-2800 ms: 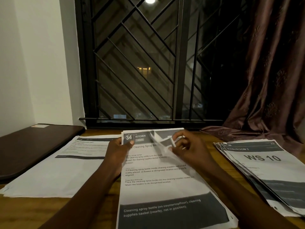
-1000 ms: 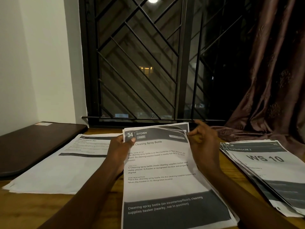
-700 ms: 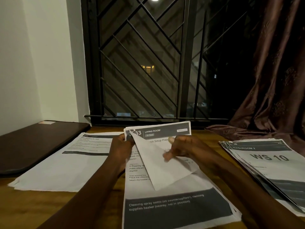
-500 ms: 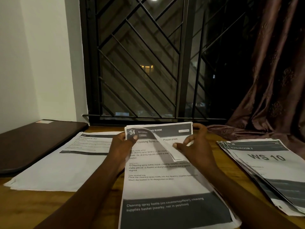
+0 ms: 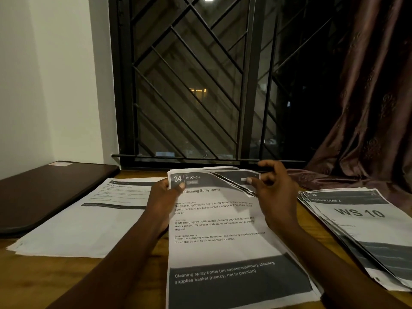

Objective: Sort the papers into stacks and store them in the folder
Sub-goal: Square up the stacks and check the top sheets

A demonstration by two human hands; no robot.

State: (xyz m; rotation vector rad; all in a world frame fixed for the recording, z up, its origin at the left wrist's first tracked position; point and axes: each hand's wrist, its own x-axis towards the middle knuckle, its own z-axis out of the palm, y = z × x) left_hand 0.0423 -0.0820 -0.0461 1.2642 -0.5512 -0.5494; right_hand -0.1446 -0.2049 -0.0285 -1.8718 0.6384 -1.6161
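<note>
Left thumb [image 5: 181,186] is flat on the top-left corner of the top sheet, right by the "34" box. The other fingers of the left hand [image 5: 162,197] are under the paper, so I can't see them. This hand grips the corner of the middle stack [image 5: 223,248].

Right thumb [image 5: 249,180] and curled fingers pinch the top-right corner of the same stack. A few sheets are peeled up and bent there, with several edges showing, but I can't tell the exact number. The index finger of the right hand [image 5: 276,197] sticks up above the rest.

Counts:
- Hands: 2, both on the middle stack.
- Paper stacks: 3, all on the wooden table [image 5: 66,277].
- Folder: 1.

Stacks:
- The middle stack's top sheet reads "34 KITCHEN / Cleaning Spray Bottle". Its near end lies on the table.
- The left stack [image 5: 89,221] lies flat, just beside the folder, with small print on top.
- The right stack [image 5: 361,221] is fanned out and apart from the middle one. Its top sheet reads "WASHROOM 2 / WS 10".

The folder [image 5: 44,192] is dark brown and closed, at the far left against the wall, with a small label on its far corner.

Behind the table are a black window grille [image 5: 189,85] and, at right, a brown curtain [image 5: 367,97] whose hem reaches the tabletop.
</note>
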